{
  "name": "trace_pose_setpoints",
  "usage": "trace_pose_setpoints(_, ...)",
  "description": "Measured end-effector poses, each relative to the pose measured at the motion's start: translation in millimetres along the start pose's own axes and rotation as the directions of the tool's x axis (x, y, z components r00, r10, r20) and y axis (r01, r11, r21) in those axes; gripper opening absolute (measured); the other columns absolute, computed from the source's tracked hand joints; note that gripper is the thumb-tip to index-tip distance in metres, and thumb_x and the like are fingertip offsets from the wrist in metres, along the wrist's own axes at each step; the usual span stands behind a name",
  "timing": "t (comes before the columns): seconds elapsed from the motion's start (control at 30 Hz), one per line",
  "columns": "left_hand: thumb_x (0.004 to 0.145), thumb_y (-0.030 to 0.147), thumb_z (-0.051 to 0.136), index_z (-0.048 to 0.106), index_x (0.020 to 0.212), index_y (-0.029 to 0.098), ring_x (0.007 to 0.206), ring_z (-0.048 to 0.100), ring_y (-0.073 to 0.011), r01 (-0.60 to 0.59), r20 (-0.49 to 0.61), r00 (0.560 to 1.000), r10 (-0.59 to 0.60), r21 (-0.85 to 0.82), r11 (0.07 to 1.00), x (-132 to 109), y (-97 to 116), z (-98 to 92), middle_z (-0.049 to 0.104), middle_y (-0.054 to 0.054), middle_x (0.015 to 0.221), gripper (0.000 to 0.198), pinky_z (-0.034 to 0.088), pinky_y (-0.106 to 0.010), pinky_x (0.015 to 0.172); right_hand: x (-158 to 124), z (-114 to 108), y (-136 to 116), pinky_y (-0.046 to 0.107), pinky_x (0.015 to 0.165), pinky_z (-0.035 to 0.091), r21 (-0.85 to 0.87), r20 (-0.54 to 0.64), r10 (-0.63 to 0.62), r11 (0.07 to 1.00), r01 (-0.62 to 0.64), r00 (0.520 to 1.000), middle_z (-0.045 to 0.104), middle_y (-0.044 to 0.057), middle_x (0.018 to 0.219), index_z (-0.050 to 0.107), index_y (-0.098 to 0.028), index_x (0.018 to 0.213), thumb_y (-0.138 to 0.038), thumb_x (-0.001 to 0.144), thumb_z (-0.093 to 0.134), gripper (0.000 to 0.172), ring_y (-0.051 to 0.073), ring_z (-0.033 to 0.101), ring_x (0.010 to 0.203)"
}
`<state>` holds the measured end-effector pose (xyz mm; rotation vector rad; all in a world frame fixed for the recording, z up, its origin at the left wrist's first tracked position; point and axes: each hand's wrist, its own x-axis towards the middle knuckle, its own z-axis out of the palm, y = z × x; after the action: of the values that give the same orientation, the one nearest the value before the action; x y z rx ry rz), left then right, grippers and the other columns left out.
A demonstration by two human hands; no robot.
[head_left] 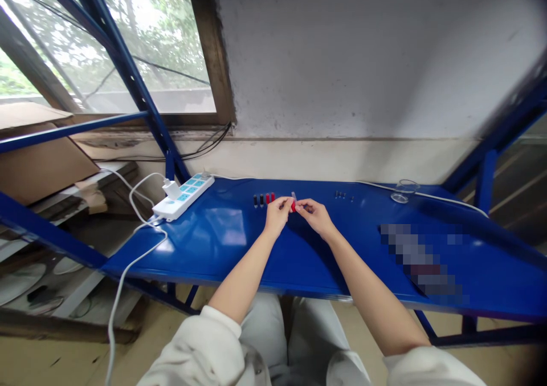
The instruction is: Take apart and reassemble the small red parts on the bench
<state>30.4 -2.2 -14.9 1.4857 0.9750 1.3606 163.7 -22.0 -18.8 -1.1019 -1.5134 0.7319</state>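
Note:
Over the middle of the blue table (pixel 239 255), my left hand (pixel 277 216) and my right hand (pixel 317 217) meet with fingertips pinched. Between them is a small red cylindrical piece (pixel 293 206) with a clear, narrow tip pointing away from me. Both hands are closed on it, and the fingers partly hide it. Just left of my left hand stand two small black cylinders (pixel 255 200) and two small red cylinders (pixel 268 198) in a row. Beyond my right hand lie several tiny shiny pieces (pixel 337 195), too small to identify.
A white power strip (pixel 183 196) with a plugged-in white adapter sits at the table's left end, its cable hanging over the edge. A clear cup (pixel 404 191) is at the back right. A pixelated dark object (pixel 421 263) lies front right. Blue frame posts flank the table.

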Motion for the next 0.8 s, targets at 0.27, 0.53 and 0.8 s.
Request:
trace_pose_setpoints(0.27, 0.079, 0.038, 0.047, 0.061, 0.094, 0.013, 0.038, 0.036, -0.0032, 0.070, 0.144, 0.988, -0.063, -0.044, 0.997, -4, 6, -0.6, 0.049, 0.002, 0.058, 0.032, 0.027, -0.017, 0.036, -1, 1, 3, 0.027, 0.063, 0.045, 0.052, 0.097, 0.020, 0.998, -0.025, 0.995, 0.063, 0.003, 0.075, 0.059, -0.017, 0.081, -0.044, 0.071, 0.057, 0.029, 0.013, 0.057, 0.066)
trace_pose_setpoints(0.53, 0.078, 0.026, 0.050, 0.059, 0.094, 0.015, 0.049, 0.044, -0.0055, 0.001, 0.137, 0.990, -0.020, 0.139, 0.990, -5, 2, 0.4, 0.052, 0.002, 0.062, 0.021, 0.037, -0.017, 0.049, -5, -1, -2, 0.022, 0.050, 0.035, -0.270, 0.140, -0.064, 0.958, 0.101, 0.988, 0.058, 0.000, 0.064, 0.058, -0.018, 0.080, -0.038, 0.076, 0.051, 0.021, 0.010, 0.045, 0.050)
trace_pose_setpoints(0.8, 0.082, 0.022, 0.042, 0.058, 0.080, 0.018, 0.071, 0.054, -0.0113, -0.192, 0.114, 0.981, 0.154, 0.609, 0.770, -11, 6, 1.2, 0.059, -0.002, 0.078, 0.017, 0.041, -0.022, 0.067, 1, -16, 14, 0.024, 0.056, 0.038, -0.523, -0.109, -0.024, 0.852, -0.037, 0.994, 0.062, 0.002, 0.063, 0.059, -0.019, 0.073, -0.034, 0.073, 0.052, 0.017, 0.015, 0.056, 0.059)
